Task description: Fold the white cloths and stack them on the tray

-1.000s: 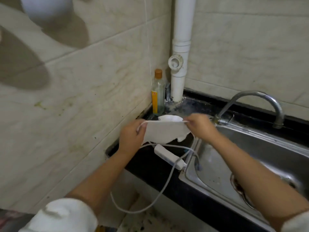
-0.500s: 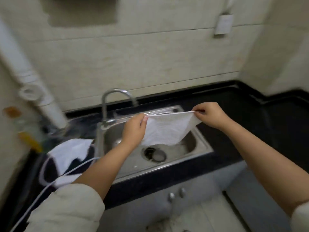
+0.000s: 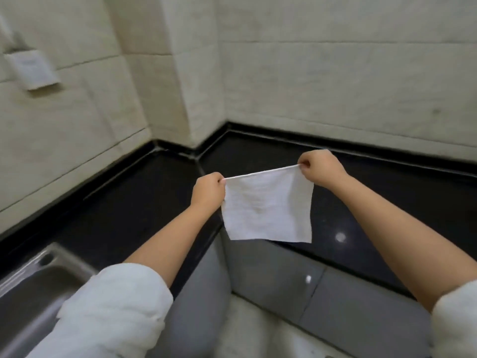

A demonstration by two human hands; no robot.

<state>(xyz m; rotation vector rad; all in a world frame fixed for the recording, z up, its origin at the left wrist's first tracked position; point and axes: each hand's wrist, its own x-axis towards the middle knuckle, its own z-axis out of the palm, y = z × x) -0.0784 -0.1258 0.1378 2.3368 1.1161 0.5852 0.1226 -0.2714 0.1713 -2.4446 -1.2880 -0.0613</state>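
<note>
Over the inner corner of the black desk (image 3: 129, 202), the white cloth (image 3: 267, 208) hung in the air, held up by both hands and touching nothing below. Hidden or unclear: no tray in view, so the stack could not be checked; the fingertips were tucked behind the cloth's top edge; whether it was one layer or already folded could not be told. The frame was motion-blurred, and the weave showed only faintly.

The cloth was roughly square and plain white, with its top edge pulled taut and sloping up to the right. The bottom edge hung free with a slight crease down the middle.

The left hand (image 3: 207, 192) pinched the top left corner, fingers curled in a tight grip. The right hand (image 3: 320, 167) pinched the top right corner the same way, a bit higher. Both forearms were bare, with white sleeves (image 3: 113, 311) pushed up; the right sleeve was cut off by the frame edge.

The steel sink (image 3: 28, 280) showed only partly at the lower left. Grey cabinet fronts (image 3: 271, 275) sat under the desk. A blurred white wall plate (image 3: 31, 69) was at the upper left on the pale tiled wall (image 3: 335, 86).
</note>
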